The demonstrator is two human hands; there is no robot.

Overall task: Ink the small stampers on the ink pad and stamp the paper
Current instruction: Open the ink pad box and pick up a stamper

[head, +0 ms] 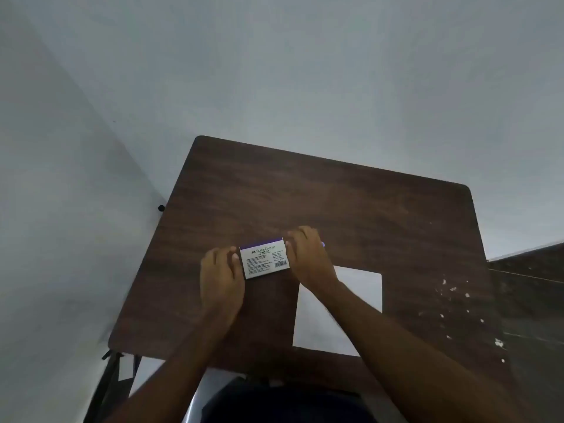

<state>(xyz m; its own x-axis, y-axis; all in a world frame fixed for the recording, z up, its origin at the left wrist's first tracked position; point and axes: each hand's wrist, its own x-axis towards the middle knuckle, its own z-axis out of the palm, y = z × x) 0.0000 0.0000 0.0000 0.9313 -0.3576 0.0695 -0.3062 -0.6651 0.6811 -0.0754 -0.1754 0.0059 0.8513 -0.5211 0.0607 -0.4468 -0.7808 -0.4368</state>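
Dark wood table (pixel 351 196): we count one white ink pad box (pixel 264 258) and one paper (pixel 351 303). Our left hand (pixel 220 277) and right hand (pixel 306 257) pinch the closed box's ends; its contents stay hidden.

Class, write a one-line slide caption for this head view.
Both hands, left and right, grip a closed stamp pad box beside blank paper on a table.

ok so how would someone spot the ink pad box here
On the brown table, look near its middle, left of the white paper. The box lies flat between the left hand and right hand, white with small print, a barcode and a purple stripe along its far edge.
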